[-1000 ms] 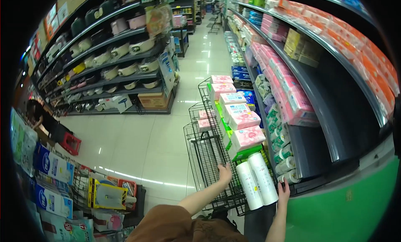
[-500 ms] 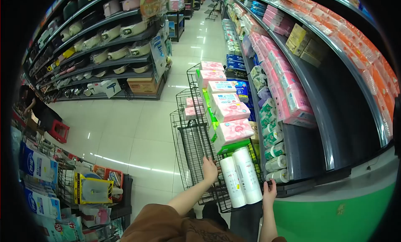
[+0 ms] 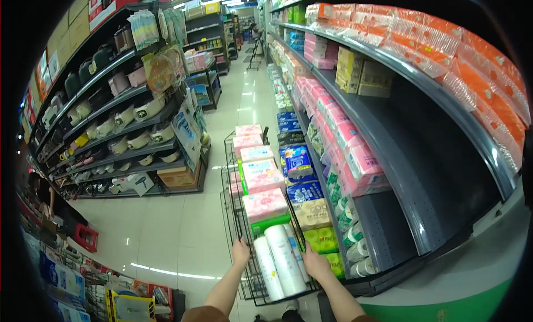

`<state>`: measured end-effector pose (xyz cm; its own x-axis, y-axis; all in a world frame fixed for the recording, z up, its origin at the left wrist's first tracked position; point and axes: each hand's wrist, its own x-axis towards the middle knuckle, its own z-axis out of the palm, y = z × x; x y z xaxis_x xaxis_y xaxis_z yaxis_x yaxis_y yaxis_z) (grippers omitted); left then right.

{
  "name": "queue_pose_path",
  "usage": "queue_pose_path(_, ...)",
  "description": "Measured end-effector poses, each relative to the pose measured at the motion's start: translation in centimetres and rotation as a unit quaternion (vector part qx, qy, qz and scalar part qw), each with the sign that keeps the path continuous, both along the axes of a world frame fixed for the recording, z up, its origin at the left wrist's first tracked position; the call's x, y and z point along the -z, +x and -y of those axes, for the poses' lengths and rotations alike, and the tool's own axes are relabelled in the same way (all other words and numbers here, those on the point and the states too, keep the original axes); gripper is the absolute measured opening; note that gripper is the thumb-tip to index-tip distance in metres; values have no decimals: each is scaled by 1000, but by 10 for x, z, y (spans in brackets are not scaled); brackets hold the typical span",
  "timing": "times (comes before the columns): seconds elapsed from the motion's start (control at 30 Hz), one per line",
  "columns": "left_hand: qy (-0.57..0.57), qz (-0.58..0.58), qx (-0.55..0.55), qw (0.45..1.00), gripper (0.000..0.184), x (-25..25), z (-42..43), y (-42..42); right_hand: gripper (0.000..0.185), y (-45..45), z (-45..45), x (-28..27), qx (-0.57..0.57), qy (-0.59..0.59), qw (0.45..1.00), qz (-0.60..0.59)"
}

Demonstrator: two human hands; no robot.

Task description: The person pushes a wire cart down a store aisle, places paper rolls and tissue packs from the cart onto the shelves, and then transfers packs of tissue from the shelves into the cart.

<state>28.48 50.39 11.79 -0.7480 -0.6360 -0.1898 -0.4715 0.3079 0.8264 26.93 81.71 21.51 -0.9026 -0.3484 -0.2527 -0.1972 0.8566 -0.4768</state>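
Observation:
A black wire cart (image 3: 226, 211) stands in front of me, loaded with goods. My left hand (image 3: 240, 252) is closed around its left rim, and my right hand (image 3: 315, 262) grips the right rim. Between my hands, white rolls (image 3: 284, 261) lie lengthwise at the near end of the cart. Beyond them are several pink-and-white tissue packs (image 3: 265, 204), stacked in a row towards the far end. A green pack (image 3: 270, 224) shows under the nearest tissue pack. Some of my fingers are hidden behind the wire.
Shelves (image 3: 444, 155) with pink packs (image 3: 355, 155) and orange packs (image 3: 400, 30) curve along the right. Blue packs (image 3: 297, 162) stand low beside the cart. Cookware shelves (image 3: 127, 127) line the left. A red stool (image 3: 86, 237) and a person (image 3: 53, 202) are at far left.
My view has lifted, showing more of the aisle. My right hand has moved inward onto the cart's right rim; my left hand now holds the left rim. The cart appears further left and lower.

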Motion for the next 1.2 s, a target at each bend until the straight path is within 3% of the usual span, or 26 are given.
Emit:
queue_pose_path(0.07, 82, 5, -60, 995, 38, -62, -19, -6, 57, -20, 12, 0, -7, -8, 999, 31)
queue_pose_path(0.13, 53, 1, -86, 995, 40, -55, -17, -11, 58, -31, 22, 2, 8, -20, 999, 43)
queue_pose_path(0.17, -16, 1, -76, 997, 41, -13, -3, -17, 58, -34, 24, 5, 17, -37, 998, 42)
queue_pose_path(0.23, -108, 50, -32, 992, 47, -19, 1, -23, 56, -43, 32, 2, 27, -53, 997, 41)
queue_pose_path(0.33, -20, 29, -15, 999, 48, 19, 28, -45, 54, -60, 44, -11, 25, -36, 998, 36)
queue_pose_path(0.4, -102, 79, -12, 992, 50, 11, 36, -63, 53, -79, 58, -14, 20, -45, 998, 47)
queue_pose_path(0.47, -140, 39, -9, 989, 50, 13, 47, -88, 51, -105, 64, -14, 31, -42, 998, 43)
queue_pose_path(0.53, -84, 36, -21, 996, 51, 14, 61, -120, 50, -130, 79, -12, 35, -35, 998, 24)
queue_pose_path(0.73, -202, -13, 4, 979, 47, 18, 109, -210, 41, -211, 123, -9, 30, -39, 999, -12)
queue_pose_path(0.77, -129, 12, -11, 992, 47, 16, 113, -225, 39, -230, 132, 2, 31, -30, 999, -8)
queue_pose_path(0.9, -176, 29, 3, 984, 42, -8, 125, -276, 36, -287, 160, 7, 50, -19, 999, 11)
queue_pose_path(1.0, -82, 44, -12, 996, 40, -6, 140, -326, 33, -330, 179, 2, 70, -11, 997, 6)
queue_pose_path(1.03, -170, 41, 6, 985, 40, -17, 143, -336, 32, -343, 186, 5, 74, -16, 997, -5)
queue_pose_path(1.1, -123, 27, 15, 992, 40, -40, 152, -357, 32, -366, 199, -4, 82, -5, 997, 12)
queue_pose_path(1.2, -60, 20, 11, 998, 38, -67, 162, -388, 34, -401, 217, 10, 71, -6, 995, -63)
